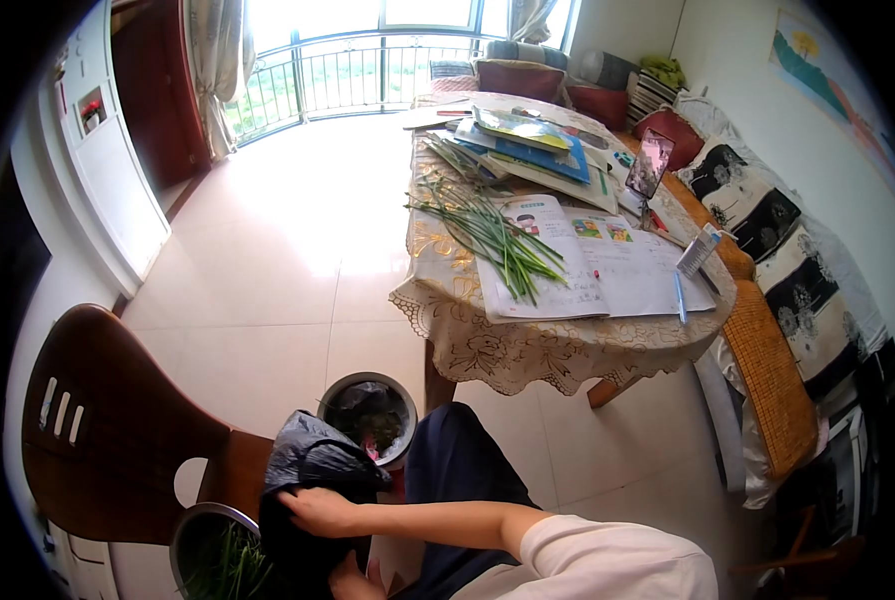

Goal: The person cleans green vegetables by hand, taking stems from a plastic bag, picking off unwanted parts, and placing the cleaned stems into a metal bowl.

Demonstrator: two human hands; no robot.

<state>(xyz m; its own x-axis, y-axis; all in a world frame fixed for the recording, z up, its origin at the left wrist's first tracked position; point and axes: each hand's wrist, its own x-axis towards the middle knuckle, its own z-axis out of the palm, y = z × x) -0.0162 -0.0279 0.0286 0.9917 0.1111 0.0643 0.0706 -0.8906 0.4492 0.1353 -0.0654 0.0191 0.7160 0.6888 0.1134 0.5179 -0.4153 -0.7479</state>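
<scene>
A black plastic bag point(312, 450) hangs low in front of me, between the chair and my knee. My right hand point(319, 512) reaches across to the left and is closed on the bag's upper part. Lower down, at the frame's bottom edge, my left hand point(355, 582) is partly cut off; its bent fingers appear closed against the bag. Left of the bag, a metal basin point(174, 550) contains long green stalks point(232, 565). Just beyond the bag stands a round metal bin point(407, 392) with a dark liner and some scraps inside.
A brown wooden chair point(117, 400) stands at the left. Ahead, a cloth-covered table point(447, 330) bears green stalks point(497, 240), an open book point(637, 275), stacked books point(537, 150), a pen point(680, 298) and a propped phone point(650, 163). A cushioned bench point(772, 365) runs along the right.
</scene>
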